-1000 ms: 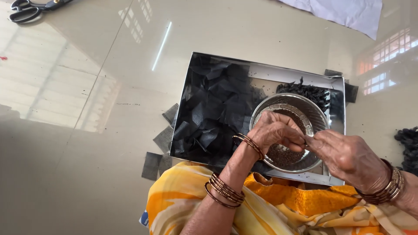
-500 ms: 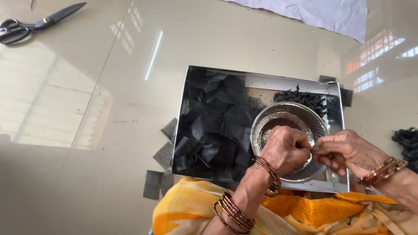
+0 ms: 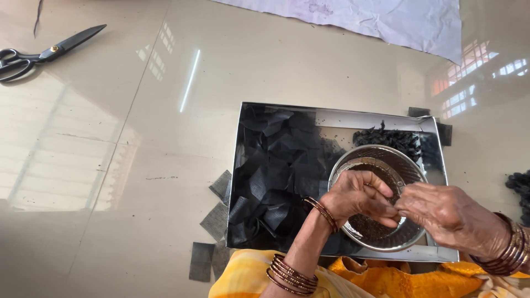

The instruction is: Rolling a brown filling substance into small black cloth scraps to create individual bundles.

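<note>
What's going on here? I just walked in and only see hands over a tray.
A person seated on the floor holds both hands over a round steel bowl of dark crumbly material. The left hand and right hand meet fingertip to fingertip, pinching something too small to make out. The bowl sits in a shallow metal tray beside a heap of black cut squares. Scissors lie apart on the floor.

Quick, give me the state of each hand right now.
Left hand: fingers curled shut, pinching something small over the steel bowl; what it is cannot be told.
Right hand: closed, fingertips meeting the left's.
</note>
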